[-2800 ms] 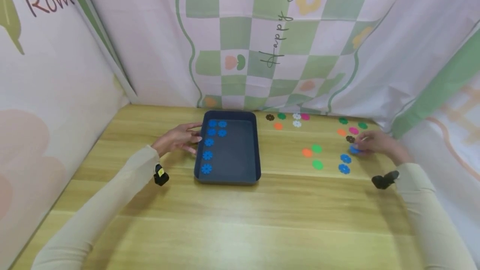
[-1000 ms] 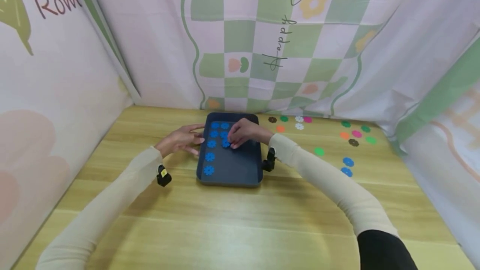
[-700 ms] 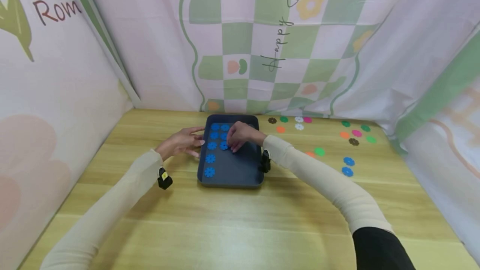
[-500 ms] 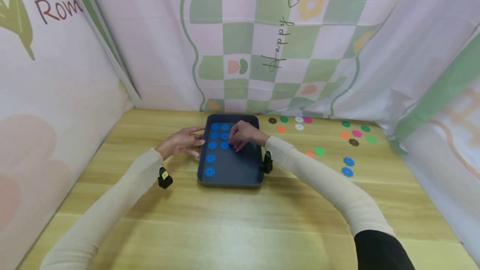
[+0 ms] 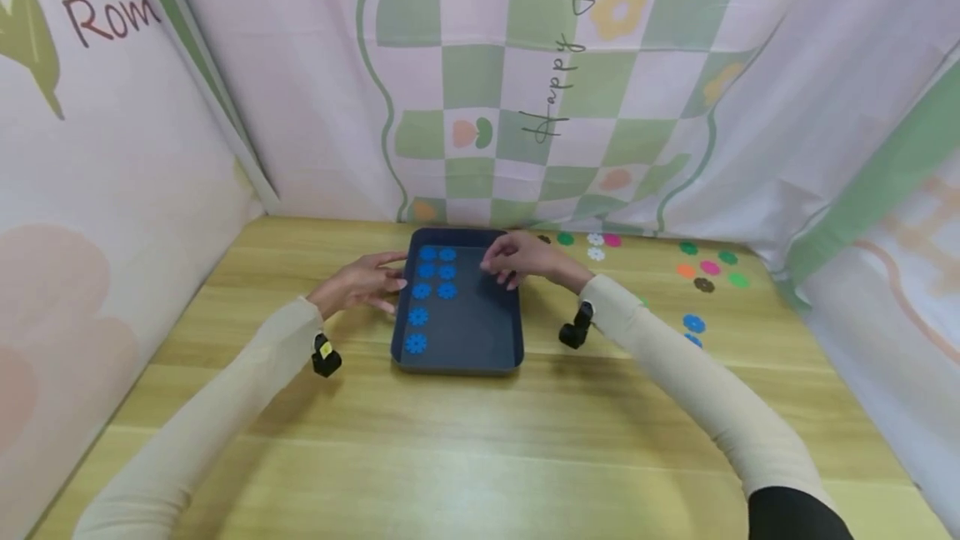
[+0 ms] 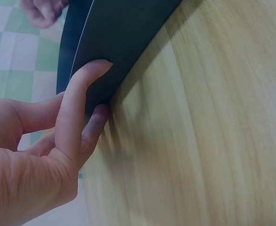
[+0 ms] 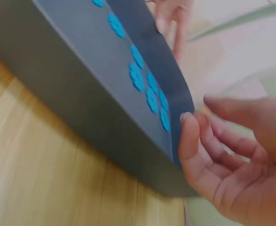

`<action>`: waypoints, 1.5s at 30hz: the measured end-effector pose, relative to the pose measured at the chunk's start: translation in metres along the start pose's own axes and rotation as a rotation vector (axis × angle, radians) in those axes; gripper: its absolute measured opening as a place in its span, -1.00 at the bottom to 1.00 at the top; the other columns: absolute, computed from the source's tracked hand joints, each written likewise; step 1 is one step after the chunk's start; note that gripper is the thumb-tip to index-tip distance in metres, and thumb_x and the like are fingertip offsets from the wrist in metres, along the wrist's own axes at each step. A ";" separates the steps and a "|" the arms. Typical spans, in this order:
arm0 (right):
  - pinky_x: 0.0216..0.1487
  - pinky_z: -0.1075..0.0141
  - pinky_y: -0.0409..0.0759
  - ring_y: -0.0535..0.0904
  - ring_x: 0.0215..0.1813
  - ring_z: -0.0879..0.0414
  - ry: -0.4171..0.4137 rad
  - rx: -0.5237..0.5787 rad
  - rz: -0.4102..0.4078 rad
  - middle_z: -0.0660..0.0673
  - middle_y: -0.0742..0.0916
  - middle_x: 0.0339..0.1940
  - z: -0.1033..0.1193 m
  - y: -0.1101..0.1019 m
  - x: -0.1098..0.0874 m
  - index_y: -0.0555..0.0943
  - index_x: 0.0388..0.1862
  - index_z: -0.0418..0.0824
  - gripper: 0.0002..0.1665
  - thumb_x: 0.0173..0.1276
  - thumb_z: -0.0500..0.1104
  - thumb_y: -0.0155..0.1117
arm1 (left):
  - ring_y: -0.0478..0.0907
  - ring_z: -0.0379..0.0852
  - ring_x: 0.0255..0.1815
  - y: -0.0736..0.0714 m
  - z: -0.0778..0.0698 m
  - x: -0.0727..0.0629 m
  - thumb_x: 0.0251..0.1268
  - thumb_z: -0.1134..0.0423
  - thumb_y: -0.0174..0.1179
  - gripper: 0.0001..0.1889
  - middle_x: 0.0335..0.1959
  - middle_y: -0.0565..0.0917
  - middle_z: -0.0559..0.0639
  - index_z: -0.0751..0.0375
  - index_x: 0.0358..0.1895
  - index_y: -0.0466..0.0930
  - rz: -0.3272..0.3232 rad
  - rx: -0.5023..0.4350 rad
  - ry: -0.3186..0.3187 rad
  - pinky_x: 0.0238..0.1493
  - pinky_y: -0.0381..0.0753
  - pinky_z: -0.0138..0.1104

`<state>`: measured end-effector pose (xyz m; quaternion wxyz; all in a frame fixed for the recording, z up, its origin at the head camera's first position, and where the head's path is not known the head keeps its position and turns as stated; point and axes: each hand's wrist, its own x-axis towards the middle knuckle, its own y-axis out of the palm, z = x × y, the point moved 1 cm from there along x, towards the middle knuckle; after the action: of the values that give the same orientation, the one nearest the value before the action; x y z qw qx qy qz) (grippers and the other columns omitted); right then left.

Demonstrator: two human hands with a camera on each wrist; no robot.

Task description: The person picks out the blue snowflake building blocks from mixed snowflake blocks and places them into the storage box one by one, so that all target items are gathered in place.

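Note:
A dark blue-grey rectangular tray [image 5: 483, 332] lies on the wooden table, its long sides running away from me. Inside it, several flower-shaped blue discs line the left side in one longer column and a shorter second column that ends in a blue disc [image 5: 447, 292]. My left hand [image 5: 360, 282] touches the tray's outer left wall with spread fingers; in the left wrist view a fingertip [image 6: 100, 67] rests against that wall. Over the tray's right rim hovers my right hand [image 5: 528, 258], fingers loosely bent and holding nothing.
At the back of the table, partly behind the right hand, lie small discs, including a green disc [image 5: 566, 238], a white disc [image 5: 596, 253] and a pink disc [image 5: 612, 240]. Farther right are a brown disc [image 5: 703, 285] and a blue disc [image 5: 693, 323]. A patterned curtain [image 5: 480, 77] borders the back.
My right hand brought a blue disc from the right side into the tray, let go of it in the second column, then moved right to the rim. The left hand stayed at the tray.

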<state>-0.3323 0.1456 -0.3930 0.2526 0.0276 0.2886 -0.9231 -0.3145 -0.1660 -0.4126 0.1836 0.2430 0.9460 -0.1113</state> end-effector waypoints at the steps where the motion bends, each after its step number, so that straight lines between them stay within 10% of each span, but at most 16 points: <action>1: -0.16 0.08 0.85 0.72 -0.25 0.04 -0.008 0.004 0.004 -0.40 0.75 -0.01 -0.003 -0.004 -0.003 0.67 0.07 -0.33 -0.73 0.60 -0.15 0.27 | 0.32 0.31 0.56 0.000 0.000 -0.001 0.64 0.46 0.00 -0.24 0.69 0.06 0.37 0.07 0.74 -0.12 -0.001 0.001 -0.002 -0.20 0.86 -0.29; 16: 0.16 -0.21 0.73 0.66 0.09 -0.39 -0.032 0.030 -0.027 -0.50 0.66 0.17 -0.054 -0.067 -0.057 0.58 0.28 -0.37 -0.50 0.60 -0.02 0.29 | 0.42 0.40 0.46 0.001 -0.002 -0.007 0.64 0.47 -0.01 -0.23 0.68 0.03 0.42 0.12 0.74 -0.17 0.020 -0.004 0.008 -0.20 0.86 -0.31; 39: -0.05 0.49 0.73 0.73 -0.08 0.27 -0.055 -0.255 -0.169 -0.29 0.80 0.03 -0.173 -0.162 -0.180 0.61 0.16 -0.54 -0.62 0.43 -0.37 0.37 | 0.44 0.40 0.44 -0.002 0.001 -0.001 0.63 0.47 0.01 -0.22 0.67 0.04 0.42 0.07 0.74 -0.14 0.016 -0.011 0.006 -0.19 0.86 -0.32; 45: 0.21 0.29 0.69 0.64 0.23 -0.02 0.008 -0.333 -0.064 -0.39 0.68 0.28 -0.186 -0.166 -0.198 0.51 0.38 -0.40 -0.38 0.44 -0.19 0.44 | 0.41 0.38 0.48 -0.002 0.002 0.000 0.63 0.46 0.02 -0.21 0.68 0.02 0.43 0.07 0.74 -0.14 0.012 -0.003 0.000 -0.18 0.86 -0.31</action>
<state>-0.2573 0.4537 -0.4221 0.2230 -0.0199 0.4393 -0.8700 -0.3151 -0.1685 -0.4141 0.1846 0.2486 0.9446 -0.1089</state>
